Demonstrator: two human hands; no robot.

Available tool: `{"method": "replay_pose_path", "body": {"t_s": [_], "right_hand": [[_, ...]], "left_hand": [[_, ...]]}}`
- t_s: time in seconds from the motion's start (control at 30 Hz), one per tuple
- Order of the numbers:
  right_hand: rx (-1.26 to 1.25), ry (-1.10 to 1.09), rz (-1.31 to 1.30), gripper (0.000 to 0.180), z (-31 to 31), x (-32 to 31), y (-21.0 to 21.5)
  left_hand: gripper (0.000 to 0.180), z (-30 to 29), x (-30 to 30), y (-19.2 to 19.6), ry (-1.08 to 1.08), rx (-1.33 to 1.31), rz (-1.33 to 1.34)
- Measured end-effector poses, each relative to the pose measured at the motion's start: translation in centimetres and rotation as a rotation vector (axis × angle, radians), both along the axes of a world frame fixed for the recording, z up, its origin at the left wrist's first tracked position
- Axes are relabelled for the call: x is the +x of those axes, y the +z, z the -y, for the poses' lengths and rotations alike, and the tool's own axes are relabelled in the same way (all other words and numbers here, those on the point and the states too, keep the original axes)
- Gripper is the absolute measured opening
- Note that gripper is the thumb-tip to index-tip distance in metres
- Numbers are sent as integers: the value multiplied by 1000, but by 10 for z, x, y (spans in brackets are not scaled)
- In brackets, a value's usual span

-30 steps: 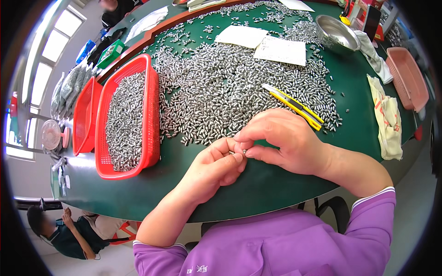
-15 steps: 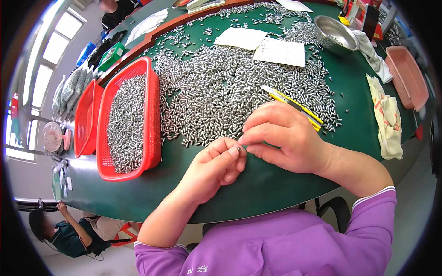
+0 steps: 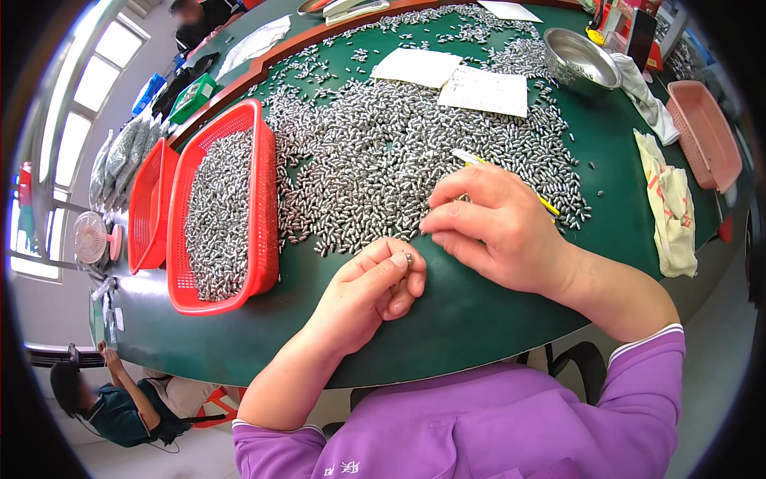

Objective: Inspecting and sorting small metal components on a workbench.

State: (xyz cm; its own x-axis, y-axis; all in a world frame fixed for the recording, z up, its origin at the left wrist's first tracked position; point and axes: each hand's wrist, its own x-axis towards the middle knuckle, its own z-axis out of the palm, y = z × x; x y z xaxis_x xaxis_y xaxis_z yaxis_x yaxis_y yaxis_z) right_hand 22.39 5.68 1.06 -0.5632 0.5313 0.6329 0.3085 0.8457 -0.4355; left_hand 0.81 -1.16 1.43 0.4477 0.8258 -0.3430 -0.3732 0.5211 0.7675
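Note:
Pinched between the thumb and forefinger of my left hand (image 3: 367, 283) is a small silvery metal piece (image 3: 409, 259), its end sticking out at the fingertips. My right hand (image 3: 507, 231) hovers just to the right, a short gap away, with fingers curled and thumb close to the forefinger. Whether anything sits in its fingertips is hard to make out. Beyond both hands spreads a wide heap of similar small bullet-shaped metal pieces (image 3: 351, 168). A yellow utility knife (image 3: 467, 157) lies on the heap, mostly covered by my right hand.
At the left stands a red plastic basket (image 3: 267, 199) filled with the metal pieces, beside another red basket (image 3: 146, 215). Paper sheets (image 3: 483, 90) rest on the heap. Farther right are a steel bowl (image 3: 586, 64), a yellowish cloth (image 3: 669, 207) and a pink basket (image 3: 702, 132).
My right hand has drawn slightly up and away from my left fingertips, covering more of the knife. More of the metal piece in my left hand now shows.

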Motion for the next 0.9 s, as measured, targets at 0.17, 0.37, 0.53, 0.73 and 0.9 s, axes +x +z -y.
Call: {"method": "replay_pose_path", "body": {"t_s": [0.17,0.37,0.53,0.73,0.9], "right_hand": [[-14,-71,121,13,-4,4,-5],[14,-6,172,13,-1,4,-8],[-101,37,153,12,-1,3,-10],[-491,201,-38,12,2,1,1],[-508,255,-105,13,2,0,-1]], "left_hand": [[14,0,0,-2,43,-23,14],[13,1,0,0,67,-20,34],[14,2,2,1,78,-15,15],[15,3,-1,-3,1,-27,-24],[15,3,2,2,-6,-42,-47]]}}
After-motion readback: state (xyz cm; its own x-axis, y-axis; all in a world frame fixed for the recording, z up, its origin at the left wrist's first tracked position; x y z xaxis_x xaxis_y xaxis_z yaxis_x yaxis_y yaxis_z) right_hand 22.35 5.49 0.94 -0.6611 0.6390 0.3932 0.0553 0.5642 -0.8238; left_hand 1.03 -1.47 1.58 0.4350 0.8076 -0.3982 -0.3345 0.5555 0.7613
